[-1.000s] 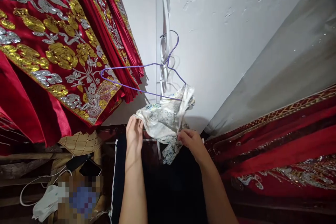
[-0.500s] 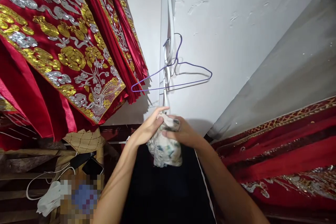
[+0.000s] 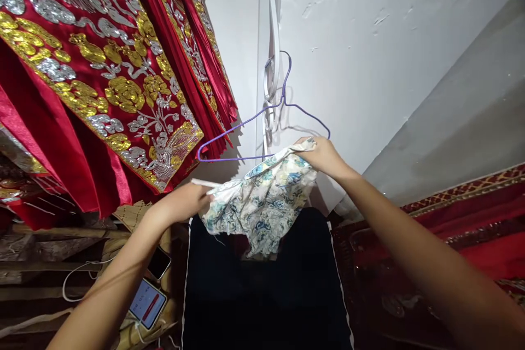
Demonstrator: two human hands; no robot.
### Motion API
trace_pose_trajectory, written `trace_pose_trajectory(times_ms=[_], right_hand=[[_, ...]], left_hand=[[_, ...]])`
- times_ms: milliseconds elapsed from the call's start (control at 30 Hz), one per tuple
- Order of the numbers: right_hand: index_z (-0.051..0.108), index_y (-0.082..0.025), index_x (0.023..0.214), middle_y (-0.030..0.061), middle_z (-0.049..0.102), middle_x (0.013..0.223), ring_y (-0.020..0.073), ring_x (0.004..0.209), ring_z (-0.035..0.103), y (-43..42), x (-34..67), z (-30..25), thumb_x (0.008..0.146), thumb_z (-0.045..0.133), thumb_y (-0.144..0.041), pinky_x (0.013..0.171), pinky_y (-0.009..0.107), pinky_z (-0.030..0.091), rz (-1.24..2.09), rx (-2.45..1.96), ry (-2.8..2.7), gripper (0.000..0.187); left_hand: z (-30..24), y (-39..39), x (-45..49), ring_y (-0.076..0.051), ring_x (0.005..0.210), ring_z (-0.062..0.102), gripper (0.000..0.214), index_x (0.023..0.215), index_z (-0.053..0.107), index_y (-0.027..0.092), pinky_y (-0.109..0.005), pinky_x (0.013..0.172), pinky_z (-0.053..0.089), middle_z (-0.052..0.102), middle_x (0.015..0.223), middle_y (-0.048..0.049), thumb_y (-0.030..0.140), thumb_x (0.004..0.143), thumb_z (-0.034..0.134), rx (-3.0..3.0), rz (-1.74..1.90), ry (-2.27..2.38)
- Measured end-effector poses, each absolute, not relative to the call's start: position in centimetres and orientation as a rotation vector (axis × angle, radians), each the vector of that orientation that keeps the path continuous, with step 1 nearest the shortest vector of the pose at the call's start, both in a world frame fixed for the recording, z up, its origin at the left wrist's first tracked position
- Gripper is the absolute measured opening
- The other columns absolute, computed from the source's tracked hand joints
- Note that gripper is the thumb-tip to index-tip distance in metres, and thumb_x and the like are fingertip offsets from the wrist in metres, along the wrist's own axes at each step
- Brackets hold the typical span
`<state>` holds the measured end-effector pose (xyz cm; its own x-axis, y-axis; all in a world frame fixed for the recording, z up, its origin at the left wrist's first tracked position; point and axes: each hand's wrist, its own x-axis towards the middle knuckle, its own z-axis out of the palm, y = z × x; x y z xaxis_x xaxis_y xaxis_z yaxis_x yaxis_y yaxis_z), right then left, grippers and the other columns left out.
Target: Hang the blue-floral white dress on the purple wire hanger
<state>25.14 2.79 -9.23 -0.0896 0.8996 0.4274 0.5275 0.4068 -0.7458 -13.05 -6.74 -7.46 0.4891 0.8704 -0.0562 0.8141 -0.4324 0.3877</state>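
A small white garment with a blue floral print (image 3: 266, 197) is stretched between my hands; its exact kind is unclear. My left hand (image 3: 188, 199) grips its left upper corner, fingers closed. The right upper corner is pinched in my right hand (image 3: 322, 154), which is higher and in front of the hanger's right end. Just behind the garment's upper edge hangs a purple clothes hanger (image 3: 232, 128), its lower right part hidden by the cloth and my hand. The hanger's hook is at a white looped strap (image 3: 274, 27) on the wall.
Red embroidered cloth (image 3: 127, 93) hangs at the left, with more red cloth (image 3: 484, 240) at the right. Below left, a lit phone (image 3: 147, 303) and a dark phone (image 3: 159, 263) lie on a bamboo rack (image 3: 53, 265) beside a white cable (image 3: 68, 284).
My hands have moved apart, the right one up and right, the left one left. The bunched floral garment is now spread out between them in front of the hanger.
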Motion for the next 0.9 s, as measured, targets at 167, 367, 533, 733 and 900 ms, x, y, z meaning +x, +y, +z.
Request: trace_pose_trajectory(times_ms=[167, 367, 533, 733, 900], right_hand=[[0.074, -0.017, 0.077, 0.0043, 0.071, 0.07, 0.0246, 0.068, 0.066, 0.6, 28.5, -7.6, 0.069, 0.074, -0.036, 0.057, 0.031, 0.046, 0.348, -1.384, -1.69, 0.021], [0.074, -0.018, 0.077, 0.0051, 0.073, 0.072, 0.0267, 0.073, 0.069, -2.1, 28.5, -6.8, 0.072, 0.072, -0.041, 0.059, 0.031, 0.047, 0.308, -1.46, -1.723, 0.024], [0.078, -0.019, 0.094, 0.0072, 0.077, 0.09, 0.0275, 0.086, 0.071, -4.9, 26.1, -6.1, 0.074, 0.07, -0.033, 0.07, 0.032, 0.052, 0.514, -1.428, -1.776, 0.025], [0.066, -0.016, 0.127, 0.0116, 0.073, 0.094, 0.0282, 0.084, 0.068, -5.2, 30.9, -5.2, 0.066, 0.081, -0.035, 0.072, 0.039, 0.053, 0.121, -1.439, -1.386, 0.065], [0.073, -0.02, 0.079, 0.0096, 0.073, 0.083, 0.0296, 0.078, 0.067, -5.3, 33.6, -2.2, 0.063, 0.083, -0.055, 0.065, 0.042, 0.055, 0.577, -1.348, -1.637, 0.039]], left_hand=[[-3.4, -6.9, -11.6, -0.029, 0.111, 0.063, 0.023, 0.098, 0.066, 0.02, -0.044, 0.102, 0.047, 0.069, 0.113, -0.0113, 0.031, 0.095, 0.046, 2.649, 0.489, 1.427], [-1.4, -6.0, -8.0, -0.033, 0.139, 0.043, 0.012, 0.089, 0.057, 0.018, -0.053, 0.116, 0.037, 0.054, 0.141, -0.0148, 0.024, 0.094, 0.048, 2.848, 0.787, 1.309], [-1.1, -2.5, -6.1, -0.024, 0.111, 0.061, 0.032, 0.109, 0.054, 0.02, -0.042, 0.096, 0.05, 0.066, 0.115, -0.0106, 0.002, 0.086, 0.041, 2.73, 1.198, 1.233], [-1.5, -0.8, -5.9, -0.023, 0.107, 0.061, 0.038, 0.121, 0.057, 0.02, -0.04, 0.094, 0.049, 0.066, 0.112, -0.0099, 0.004, 0.09, 0.041, 2.718, 1.272, 1.232], [-0.9, -0.3, -5.8, -0.025, 0.105, 0.058, 0.028, 0.108, 0.062, 0.02, -0.042, 0.095, 0.047, 0.064, 0.109, -0.0097, 0.009, 0.093, 0.042, 2.674, 1.445, 1.332]])
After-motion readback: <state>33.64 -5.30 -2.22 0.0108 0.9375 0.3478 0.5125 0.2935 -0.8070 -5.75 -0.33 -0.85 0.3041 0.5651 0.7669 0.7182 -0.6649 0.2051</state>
